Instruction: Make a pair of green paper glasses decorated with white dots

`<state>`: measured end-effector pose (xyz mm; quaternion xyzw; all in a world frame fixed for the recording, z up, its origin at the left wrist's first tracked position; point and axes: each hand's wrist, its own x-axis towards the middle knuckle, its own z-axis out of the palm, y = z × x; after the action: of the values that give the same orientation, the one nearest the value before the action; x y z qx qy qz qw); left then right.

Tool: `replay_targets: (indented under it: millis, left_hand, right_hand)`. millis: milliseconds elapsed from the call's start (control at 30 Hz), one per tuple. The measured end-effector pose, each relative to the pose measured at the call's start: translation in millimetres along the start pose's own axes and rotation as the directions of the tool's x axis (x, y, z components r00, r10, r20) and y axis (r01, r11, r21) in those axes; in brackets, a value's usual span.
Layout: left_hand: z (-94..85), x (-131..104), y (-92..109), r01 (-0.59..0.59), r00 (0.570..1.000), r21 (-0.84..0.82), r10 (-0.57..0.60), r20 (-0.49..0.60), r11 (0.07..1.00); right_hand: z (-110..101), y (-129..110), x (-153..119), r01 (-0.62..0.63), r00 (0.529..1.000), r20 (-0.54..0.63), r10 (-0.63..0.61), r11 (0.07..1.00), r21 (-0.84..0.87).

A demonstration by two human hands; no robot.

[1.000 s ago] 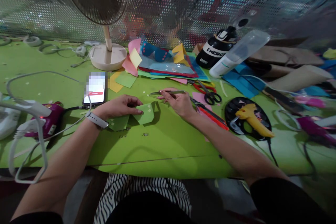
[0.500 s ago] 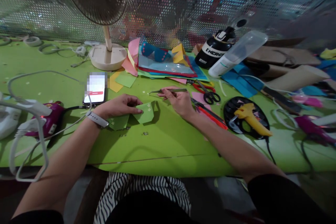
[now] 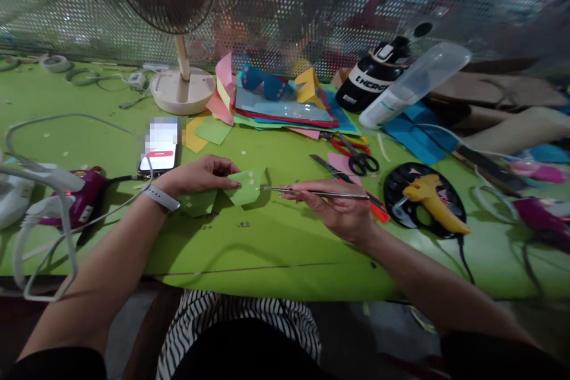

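My left hand (image 3: 200,176) pinches the left edge of a green paper piece (image 3: 246,189) that carries small pale diamonds. Under that hand lies another green paper (image 3: 199,204), partly hidden by the fingers. To the right, my right hand (image 3: 336,208) grips metal tweezers (image 3: 329,194). Their tips point left, close to the paper's right edge; whether they hold a small bit is too small to tell. Dark little scraps (image 3: 243,224) rest on the green table (image 3: 267,249) below the paper.
A phone (image 3: 160,145) and a fan (image 3: 182,92) stand at the left and back. Behind are blue paper glasses (image 3: 267,84) and a black bottle (image 3: 371,77). Scissors (image 3: 363,161), a yellow glue gun (image 3: 431,202) and cables (image 3: 66,237) lie at the sides.
My right hand has moved right and toward me with the tweezers, whose tips are now beside the paper's right edge. My left hand still holds the paper in nearly the same place.
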<state>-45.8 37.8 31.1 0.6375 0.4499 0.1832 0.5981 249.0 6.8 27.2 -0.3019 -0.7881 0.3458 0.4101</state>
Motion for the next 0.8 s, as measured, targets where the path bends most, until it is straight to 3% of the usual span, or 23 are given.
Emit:
replay_targets:
  millis: [333,800]
  left_hand:
    - [-1.6,1.1,-2.1,-0.030,1.000,0.057,0.030,0.002,0.998]
    - [-0.4,0.4,-0.2,-0.044,0.999,0.117,0.045,-0.008,0.992]
  right_hand:
    - [1.6,-6.9,5.0,0.089,0.996,0.016,-0.088,0.979,-0.185]
    - [6.5,-5.9,4.4,0.104,0.995,0.015,-0.103,0.974,-0.202]
